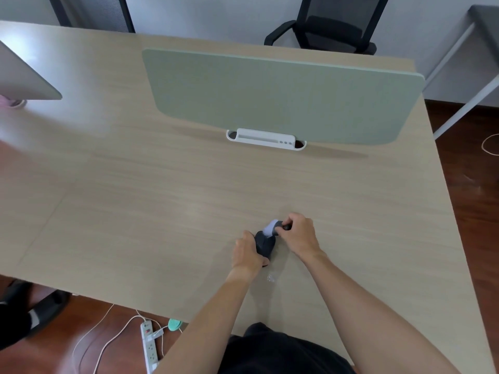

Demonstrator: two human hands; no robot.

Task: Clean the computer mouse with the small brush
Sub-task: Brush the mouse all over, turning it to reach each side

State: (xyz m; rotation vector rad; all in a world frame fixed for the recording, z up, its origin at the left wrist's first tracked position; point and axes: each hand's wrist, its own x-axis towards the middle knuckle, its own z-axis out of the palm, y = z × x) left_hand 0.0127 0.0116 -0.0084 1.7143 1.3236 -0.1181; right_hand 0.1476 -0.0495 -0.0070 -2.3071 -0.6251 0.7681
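Note:
A dark grey computer mouse [265, 244] lies on the light wooden table [135, 211], near its front edge. My left hand [246, 251] grips the mouse from its left side, fingers curled round it. My right hand [297, 233] pinches the dark handle of a small brush [275, 227]. The brush's pale bristles rest on the far end of the mouse. Much of the handle is hidden inside my fingers.
A green desk divider [283, 95] stands upright across the table in a white clamp holder [266, 139]. A laptop lid [24, 76] juts in at the far left. Black office chairs stand behind the table. A power strip [149, 346] with cables lies on the floor.

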